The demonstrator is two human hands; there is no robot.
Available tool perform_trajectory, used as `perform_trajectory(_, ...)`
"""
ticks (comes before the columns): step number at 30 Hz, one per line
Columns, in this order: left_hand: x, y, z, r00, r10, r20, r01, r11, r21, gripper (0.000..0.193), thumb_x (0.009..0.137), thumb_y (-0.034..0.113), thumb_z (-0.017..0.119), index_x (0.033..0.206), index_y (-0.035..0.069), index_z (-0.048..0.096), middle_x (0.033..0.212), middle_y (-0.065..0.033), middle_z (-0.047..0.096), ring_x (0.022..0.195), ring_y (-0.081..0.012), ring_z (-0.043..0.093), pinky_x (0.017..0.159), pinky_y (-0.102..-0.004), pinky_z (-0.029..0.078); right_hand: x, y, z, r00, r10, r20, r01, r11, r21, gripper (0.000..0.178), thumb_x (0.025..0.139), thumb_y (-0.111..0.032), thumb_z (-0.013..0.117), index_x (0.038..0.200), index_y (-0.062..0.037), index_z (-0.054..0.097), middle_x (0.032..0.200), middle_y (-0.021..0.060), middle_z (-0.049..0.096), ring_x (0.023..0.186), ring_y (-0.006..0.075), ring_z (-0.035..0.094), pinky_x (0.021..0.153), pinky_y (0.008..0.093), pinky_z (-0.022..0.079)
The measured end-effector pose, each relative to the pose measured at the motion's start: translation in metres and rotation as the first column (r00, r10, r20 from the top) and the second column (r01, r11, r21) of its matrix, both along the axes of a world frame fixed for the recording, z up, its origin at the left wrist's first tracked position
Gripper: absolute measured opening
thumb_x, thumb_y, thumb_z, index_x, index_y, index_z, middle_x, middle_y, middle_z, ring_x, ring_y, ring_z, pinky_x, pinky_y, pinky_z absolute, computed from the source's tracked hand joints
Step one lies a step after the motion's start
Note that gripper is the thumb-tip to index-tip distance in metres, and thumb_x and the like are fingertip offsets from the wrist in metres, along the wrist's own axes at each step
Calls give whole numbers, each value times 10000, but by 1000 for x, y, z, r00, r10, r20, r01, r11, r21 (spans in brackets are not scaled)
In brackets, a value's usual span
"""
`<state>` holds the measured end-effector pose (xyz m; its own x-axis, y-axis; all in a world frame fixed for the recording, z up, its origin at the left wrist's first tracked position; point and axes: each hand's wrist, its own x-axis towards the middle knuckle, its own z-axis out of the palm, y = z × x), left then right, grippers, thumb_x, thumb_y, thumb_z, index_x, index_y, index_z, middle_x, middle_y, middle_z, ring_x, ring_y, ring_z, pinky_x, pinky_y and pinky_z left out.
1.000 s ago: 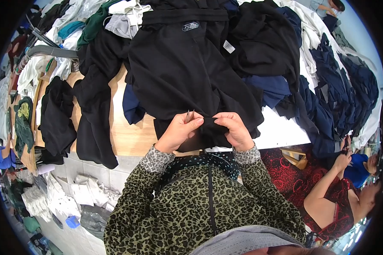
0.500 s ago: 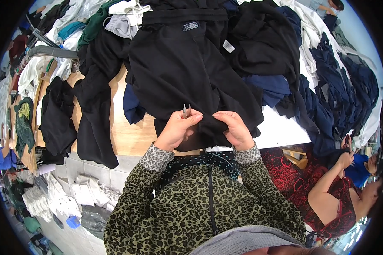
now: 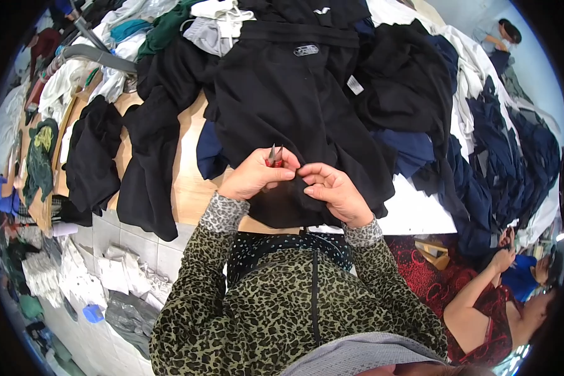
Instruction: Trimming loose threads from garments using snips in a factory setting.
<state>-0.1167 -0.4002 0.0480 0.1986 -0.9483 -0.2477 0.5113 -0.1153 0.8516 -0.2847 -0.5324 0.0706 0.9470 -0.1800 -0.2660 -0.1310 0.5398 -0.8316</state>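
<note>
Black shorts lie across the table with the waistband away from me and the legs toward me. My left hand is closed, with small red-handled thread snips tucked in its fingers, blades pointing up and slightly apart. Its thumb and forefinger also pinch at the cloth near the leg's edge. Right beside it, my right hand pinches the same spot of the shorts, its fingertips almost touching the left ones. Whatever fine detail lies between the fingertips is too small to make out.
More black garments and navy cloth are heaped at the right. Black pieces hang over the wooden table edge at the left, near a grey hose. A co-worker in red patterned clothing sits close on my right.
My hands have come together until their fingertips nearly meet. The snips' red handles now show. The whole view has shifted slightly, so the garments appear farther right.
</note>
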Motion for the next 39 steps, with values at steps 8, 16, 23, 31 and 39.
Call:
perform_trajectory(8, -12, 22, 10, 875, 24, 483, -7, 999, -36, 172, 763, -26, 581, 935, -25, 590, 831, 7, 591, 769, -58, 541, 720, -217, 456, 12, -3, 11, 993, 82, 87, -70, 989, -128, 185, 823, 47, 552, 990, 14, 624, 952, 32, 594, 886, 85, 538, 810, 213, 416)
perform_trajectory(16, 1, -2, 59, 895, 420, 148, -404, 906, -125, 114, 785, 11, 569, 883, 56, 608, 780, 7, 629, 503, 6, 417, 407, -135, 252, -11, -3, 66, 949, 197, 247, -162, 975, -154, 173, 772, 109, 578, 893, 41, 681, 903, 44, 558, 786, 86, 493, 668, 191, 365)
perform_trajectory(23, 10, -57, 7, 738, 220, 638, -132, 974, -183, 200, 724, 70, 699, 895, -5, 628, 889, -60, 595, 711, -116, 579, 670, -246, 482, 16, 37, 38, 985, -165, 58, 149, 965, 214, 299, 871, 11, 541, 1168, 21, 578, 980, 45, 624, 839, 96, 563, 783, 238, 448)
perform_trajectory(31, -29, 20, 11, 765, 546, 343, -537, 834, -129, 324, 788, 90, 710, 1052, 18, 536, 860, 4, 549, 783, -53, 498, 698, -192, 433, 39, 49, -3, 904, -423, 59, 391, 875, 285, 295, 869, 16, 535, 1161, 25, 575, 1046, 100, 631, 951, 152, 598, 875, 280, 466)
perform_trajectory(39, -33, 27, 22, 887, 461, 18, -459, 885, -72, 301, 800, 77, 688, 1059, 61, 535, 791, 56, 504, 546, 6, 422, 405, -134, 301, 33, 39, 1, 862, -506, -9, 492, 834, 250, 267, 856, 13, 558, 1120, 50, 583, 1006, 123, 637, 918, 168, 612, 862, 301, 481)
